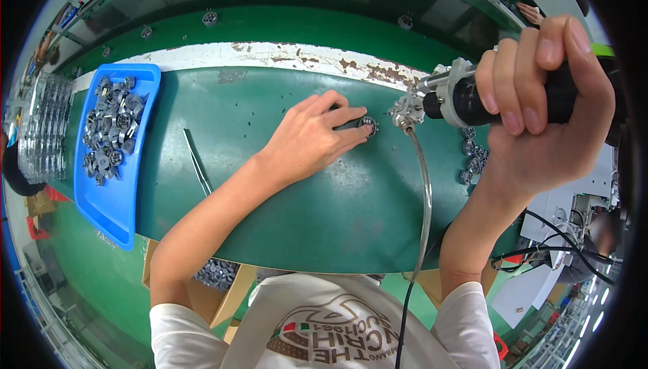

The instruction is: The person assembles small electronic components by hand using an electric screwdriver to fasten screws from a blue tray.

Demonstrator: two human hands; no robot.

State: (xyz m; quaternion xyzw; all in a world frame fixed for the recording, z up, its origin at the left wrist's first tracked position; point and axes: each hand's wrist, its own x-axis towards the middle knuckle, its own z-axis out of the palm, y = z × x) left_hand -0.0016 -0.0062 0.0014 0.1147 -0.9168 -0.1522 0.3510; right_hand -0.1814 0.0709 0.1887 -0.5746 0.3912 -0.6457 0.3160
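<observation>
At the far left edge stands a stack of clear plastic trays [44, 126], ribbed and glossy. Just right of it a shallow blue plastic bin [111, 200] holds a heap of small grey metal parts [109, 129], round and notched. A thin metal strip [198, 162] lies on the smooth green tabletop [304, 214], whose far edge shows chipped white paint. At centre the left hand [307, 141] rests flat, its fingers [341, 116] closed on a small round metal part [368, 126], pinning it to the tabletop. A clear hose [425, 193] curves down from the silvery nose of a black cylindrical driver [472, 99], which the right hand [547, 109] grips in a tight fist at upper right. Below that hand sits a cluster of round metal pieces [472, 156].
</observation>
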